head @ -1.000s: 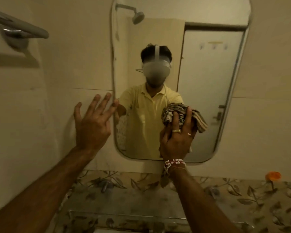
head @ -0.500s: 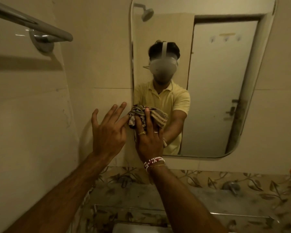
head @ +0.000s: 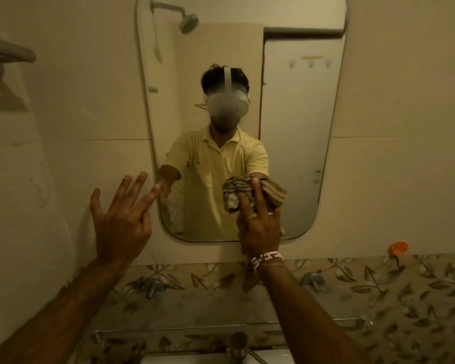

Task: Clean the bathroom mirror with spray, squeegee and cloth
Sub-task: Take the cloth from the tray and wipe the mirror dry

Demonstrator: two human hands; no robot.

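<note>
A tall mirror (head: 294, 132) with rounded corners hangs on the beige tiled wall. My right hand (head: 260, 227) presses a crumpled striped brown cloth (head: 250, 194) flat against the lower middle of the glass. My left hand (head: 121, 219) is spread open against the wall at the mirror's lower left edge, one fingertip touching the rim. It holds nothing. No spray bottle or squeegee is in view.
A glass shelf (head: 195, 329) runs below the mirror over leaf-patterned tiles, held by two metal brackets (head: 153, 285). A tap (head: 238, 345) and white basin sit at the bottom. An orange object (head: 398, 248) is stuck on the wall at right. A metal towel rail (head: 8, 52) juts out upper left.
My right hand has swept the cloth rightward across the lower glass, from the mirror's left edge to its lower middle. My left hand stays open by the left rim.
</note>
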